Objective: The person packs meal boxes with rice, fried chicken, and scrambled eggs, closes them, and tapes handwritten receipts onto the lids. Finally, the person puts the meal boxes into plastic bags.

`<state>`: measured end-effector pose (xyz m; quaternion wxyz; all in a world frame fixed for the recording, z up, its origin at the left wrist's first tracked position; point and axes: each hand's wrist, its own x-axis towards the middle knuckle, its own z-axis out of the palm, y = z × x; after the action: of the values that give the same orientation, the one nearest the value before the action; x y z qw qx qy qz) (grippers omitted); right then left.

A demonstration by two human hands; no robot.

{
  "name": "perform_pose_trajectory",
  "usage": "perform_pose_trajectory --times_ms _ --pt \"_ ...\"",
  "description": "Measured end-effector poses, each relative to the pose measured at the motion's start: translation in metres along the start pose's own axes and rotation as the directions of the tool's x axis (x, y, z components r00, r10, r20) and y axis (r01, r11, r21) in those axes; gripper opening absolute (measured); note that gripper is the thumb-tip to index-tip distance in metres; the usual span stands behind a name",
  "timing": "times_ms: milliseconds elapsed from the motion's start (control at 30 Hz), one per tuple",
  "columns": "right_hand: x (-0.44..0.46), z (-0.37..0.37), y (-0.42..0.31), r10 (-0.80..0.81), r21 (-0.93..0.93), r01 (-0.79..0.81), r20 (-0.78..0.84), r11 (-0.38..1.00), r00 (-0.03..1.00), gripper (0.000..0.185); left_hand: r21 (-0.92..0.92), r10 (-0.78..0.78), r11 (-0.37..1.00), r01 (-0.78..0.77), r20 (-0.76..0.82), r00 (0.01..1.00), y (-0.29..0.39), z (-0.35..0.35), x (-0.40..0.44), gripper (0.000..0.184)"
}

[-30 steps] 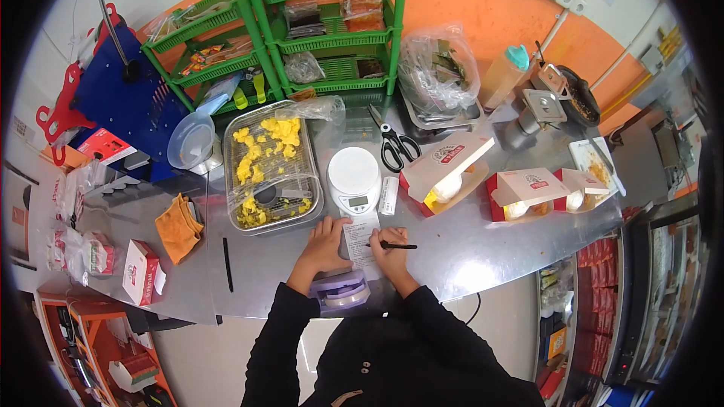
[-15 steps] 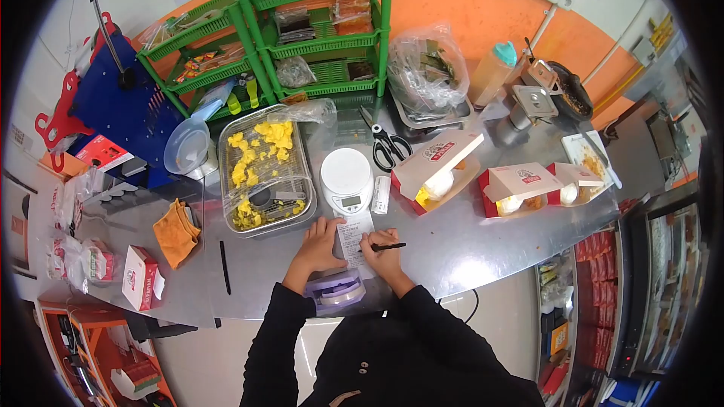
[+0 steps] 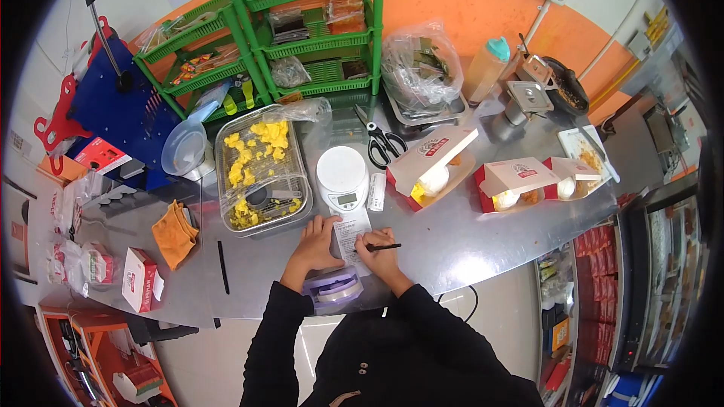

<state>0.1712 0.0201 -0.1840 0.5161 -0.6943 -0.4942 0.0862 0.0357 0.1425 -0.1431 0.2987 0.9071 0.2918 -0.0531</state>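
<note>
A printed paper receipt (image 3: pixel 350 231) lies on the steel counter, its top end at the white kitchen scale (image 3: pixel 342 179). My left hand (image 3: pixel 315 246) rests flat along the receipt's left edge, fingers stretched toward the scale. In my right hand (image 3: pixel 379 255) a black pen (image 3: pixel 385 246) is gripped over the receipt's right side; its tip is hidden by the fingers. Just below both hands sits a purple tape dispenser (image 3: pixel 335 288). A small white roll (image 3: pixel 377 191) stands beside the scale.
Left of the scale is a metal tray (image 3: pixel 303 211) of yellow food. Black-handled scissors (image 3: pixel 386 146) lie behind. Several open food boxes (image 3: pixel 516 182) line the right side. Green racks (image 3: pixel 317 45) stand at the back; an orange cloth (image 3: pixel 175 235) lies left.
The view has shifted slightly. Both hands stay at the receipt, and the pen remains in my right hand with hardly any movement.
</note>
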Motion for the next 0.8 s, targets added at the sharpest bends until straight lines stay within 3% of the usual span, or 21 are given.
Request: perform_pose_trajectory --times_ms 100,200,300,500,600,800 --pt "-0.002 0.000 0.001 0.046 -0.015 -0.050 -0.194 0.999 0.980 0.033 0.005 0.002 1.000 -0.002 0.003 1.000 0.001 -0.001 0.000 0.098" --pt "-0.014 0.000 0.007 0.011 -0.014 -0.013 -0.137 1.000 0.990 0.033 -0.006 -0.020 1.000 0.020 -0.007 1.000 0.005 -0.002 -0.001 0.098" --pt "-0.021 -0.002 0.009 0.077 0.046 -0.074 -0.071 0.996 0.994 0.033 0.033 -0.013 0.999 0.015 -0.075 0.997 0.007 0.003 -0.001 0.097" --pt "-0.018 -0.006 -0.001 0.013 -0.018 -0.014 -0.042 1.000 0.999 0.033 0.047 -0.008 0.999 0.011 -0.055 0.998 0.003 0.005 0.001 0.099" --pt "-0.018 -0.003 0.005 0.014 -0.047 -0.020 -0.138 0.999 0.990 0.034 0.024 0.000 1.000 0.001 -0.037 0.999 0.002 0.003 0.000 0.100" --pt "-0.021 -0.008 -0.004 0.011 0.027 -0.010 -0.052 1.000 0.999 0.036 0.016 -0.015 1.000 0.015 0.004 1.000 0.001 0.001 0.000 0.102"
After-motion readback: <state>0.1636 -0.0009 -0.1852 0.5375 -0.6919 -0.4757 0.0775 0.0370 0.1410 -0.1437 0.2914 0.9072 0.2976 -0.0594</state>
